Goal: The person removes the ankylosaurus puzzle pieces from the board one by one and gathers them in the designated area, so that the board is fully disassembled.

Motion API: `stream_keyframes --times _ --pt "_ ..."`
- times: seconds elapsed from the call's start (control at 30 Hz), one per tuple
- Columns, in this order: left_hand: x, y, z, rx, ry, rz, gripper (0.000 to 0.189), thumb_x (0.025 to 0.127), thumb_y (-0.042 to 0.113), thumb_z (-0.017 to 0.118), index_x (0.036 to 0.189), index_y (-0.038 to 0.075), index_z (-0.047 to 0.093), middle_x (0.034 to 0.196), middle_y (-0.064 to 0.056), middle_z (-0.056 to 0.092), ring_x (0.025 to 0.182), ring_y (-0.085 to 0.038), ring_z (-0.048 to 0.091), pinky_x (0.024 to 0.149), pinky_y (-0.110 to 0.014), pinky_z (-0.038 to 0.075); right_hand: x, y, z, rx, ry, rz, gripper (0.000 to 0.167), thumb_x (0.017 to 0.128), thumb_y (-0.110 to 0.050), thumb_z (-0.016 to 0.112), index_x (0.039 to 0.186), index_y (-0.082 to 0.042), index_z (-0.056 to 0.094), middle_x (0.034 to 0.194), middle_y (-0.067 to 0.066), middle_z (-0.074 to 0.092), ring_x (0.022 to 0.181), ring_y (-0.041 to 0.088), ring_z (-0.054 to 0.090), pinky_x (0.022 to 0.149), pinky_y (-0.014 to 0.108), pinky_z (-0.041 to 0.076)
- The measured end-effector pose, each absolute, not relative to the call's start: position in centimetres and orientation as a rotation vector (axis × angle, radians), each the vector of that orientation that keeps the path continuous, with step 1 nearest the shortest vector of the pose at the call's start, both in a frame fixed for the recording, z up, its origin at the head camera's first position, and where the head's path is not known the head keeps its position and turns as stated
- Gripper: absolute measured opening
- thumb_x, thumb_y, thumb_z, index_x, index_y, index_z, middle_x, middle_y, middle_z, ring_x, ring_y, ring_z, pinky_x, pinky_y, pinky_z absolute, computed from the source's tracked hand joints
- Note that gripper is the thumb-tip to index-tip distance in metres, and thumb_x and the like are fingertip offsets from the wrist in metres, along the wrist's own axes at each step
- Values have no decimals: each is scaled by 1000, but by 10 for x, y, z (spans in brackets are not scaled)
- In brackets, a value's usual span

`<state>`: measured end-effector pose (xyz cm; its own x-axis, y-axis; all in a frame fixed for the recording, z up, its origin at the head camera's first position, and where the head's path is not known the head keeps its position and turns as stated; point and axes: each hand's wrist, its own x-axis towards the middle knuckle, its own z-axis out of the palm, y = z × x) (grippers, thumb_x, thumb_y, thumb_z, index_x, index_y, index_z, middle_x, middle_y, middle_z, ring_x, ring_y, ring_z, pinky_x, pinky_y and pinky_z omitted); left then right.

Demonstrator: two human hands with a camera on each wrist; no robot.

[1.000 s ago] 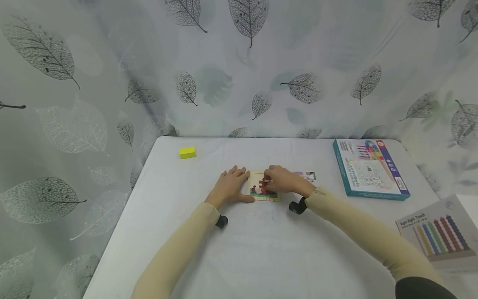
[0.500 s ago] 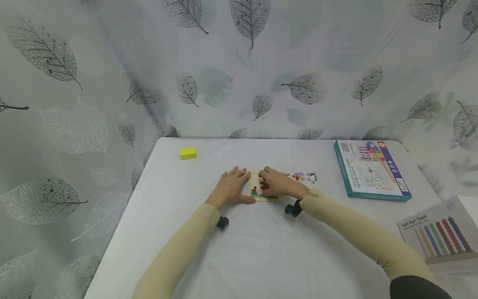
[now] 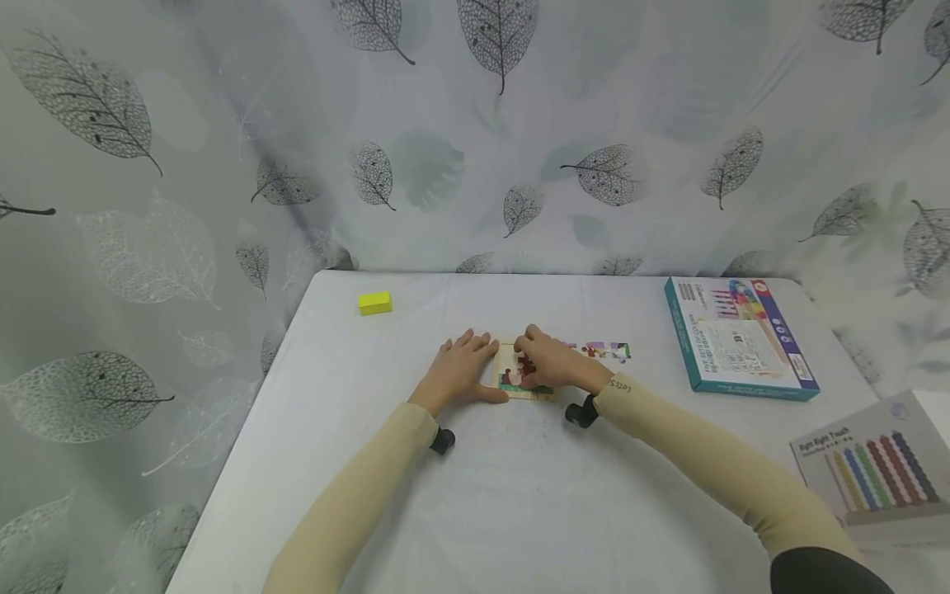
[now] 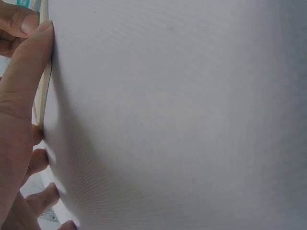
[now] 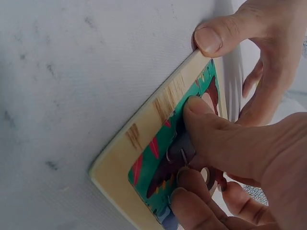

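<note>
A small wooden jigsaw puzzle board lies flat on the white table, with dark red and green pieces fitted in its lower part. My left hand lies spread at its left side. In the right wrist view the left thumb presses the frame's edge near a corner. Over the board's right half, my right hand pinches a dark red puzzle piece low against the picture. Its thumb and fingertips hide most of that piece. Several loose puzzle pieces lie in a row just right of the board.
A yellow block sits at the back left of the table. At the back right lies a flat teal-edged box. A white box with coloured pegs pictured stands at the right edge. A leaf-print curtain hangs behind.
My right hand has shifted slightly left over the board, uncovering more of the loose pieces beside it. My left hand stays in place.
</note>
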<state>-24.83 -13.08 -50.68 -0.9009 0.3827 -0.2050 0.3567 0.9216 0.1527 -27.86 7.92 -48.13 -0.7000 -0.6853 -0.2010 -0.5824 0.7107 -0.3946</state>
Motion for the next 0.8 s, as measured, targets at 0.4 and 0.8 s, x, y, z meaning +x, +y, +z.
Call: stream_keyframes --times 0.4,0.8 --pt "-248 -132 -507 551 2855 170 106 76 77 68 159 24 31 167 -2 29 157 -32 21 123 -61 29 -279 77 -477 -976 2549 -448 34 87 -19 80 111 -3 63 108 12 43 84 18 50 71 28 46" --pt "-248 -132 -507 560 2850 176 105 76 76 68 159 23 31 167 -3 30 157 -32 21 123 -60 28 -282 70 -479 -985 2484 -306 11 90 -16 76 96 -9 70 95 4 68 80 14 59 75 30 54"
